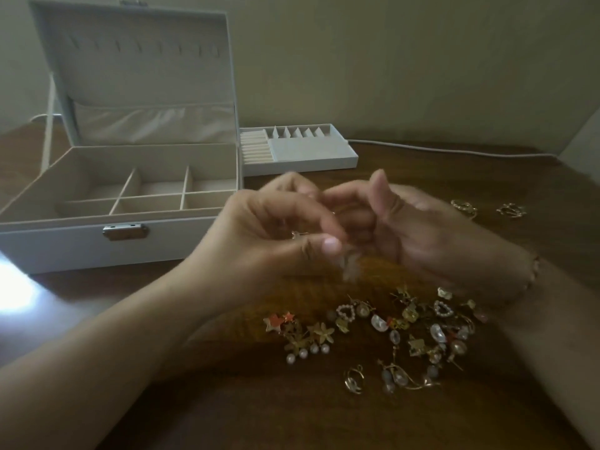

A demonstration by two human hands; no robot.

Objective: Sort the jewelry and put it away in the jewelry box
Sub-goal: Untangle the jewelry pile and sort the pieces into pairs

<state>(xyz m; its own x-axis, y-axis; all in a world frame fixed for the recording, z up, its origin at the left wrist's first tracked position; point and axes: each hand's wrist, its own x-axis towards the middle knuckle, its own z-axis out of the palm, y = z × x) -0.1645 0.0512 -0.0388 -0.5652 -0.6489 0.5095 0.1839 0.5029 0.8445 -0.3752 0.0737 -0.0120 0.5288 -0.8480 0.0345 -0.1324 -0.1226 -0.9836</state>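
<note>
The white jewelry box (65, 235) stands open at the left, its divided compartments showing nothing inside. A heap of gold and pearl earrings (383, 332) lies on the wooden table near me. Both hands meet above the heap, right of the box. My left hand (269, 235) pinches a small pale earring (350, 264) that hangs blurred below its thumb. My right hand (399, 222) has its fingers curled against the left hand's fingertips, thumb up; what it holds is hidden.
The box's removable tray (311, 157), with ring rolls and small slots, sits on the table behind the hands. Two gold earrings (487, 209) lie apart at the right. A white cable (454, 150) runs along the table's back edge by the wall.
</note>
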